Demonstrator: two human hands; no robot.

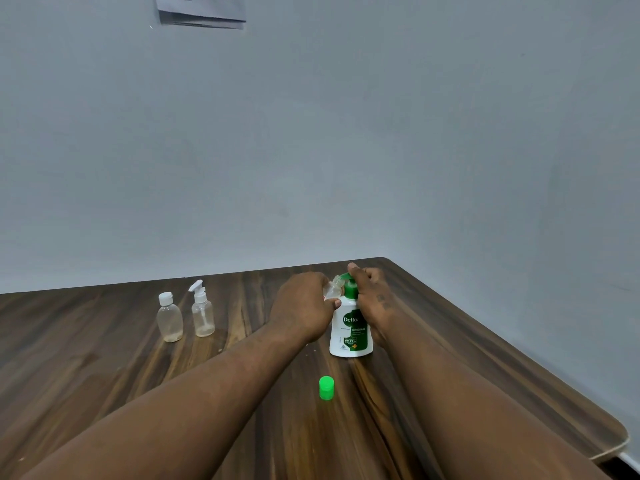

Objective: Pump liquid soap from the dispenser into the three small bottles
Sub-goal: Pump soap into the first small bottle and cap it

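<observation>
The person's left hand (303, 303) is curled round a small clear bottle (333, 288), holding it tilted with its open mouth up against the spout of the soap dispenser (351, 332). The right hand (372, 294) wraps the green pump head, with one digit on top as if to press.

The little bottle looks like thin, light plastic. It is probably easy to squash and slick if soap runs down it, so a grip low on its body, clear of the neck, seems wisest. The dispenser is stiffer and likely heavier and stands on its own base; pressing straight down on the pump should keep it from tipping.

A green cap (326, 388) stands on the bench (104, 358) at six o'clock from the dispenser, apart from it — probably the held bottle's own. Well off at nine o'clock stand the other two, close together: a white-capped bottle (169, 318) and, just to its right, a pump-top bottle (202, 313), each with a little pale liquid at the bottom.

The bench is dark, glossy wood grain with a rounded far corner. Behind it is a plain grey wall (346, 133) — a paper sheet (202, 10) hangs at eleven o'clock, its print too small to read.
</observation>
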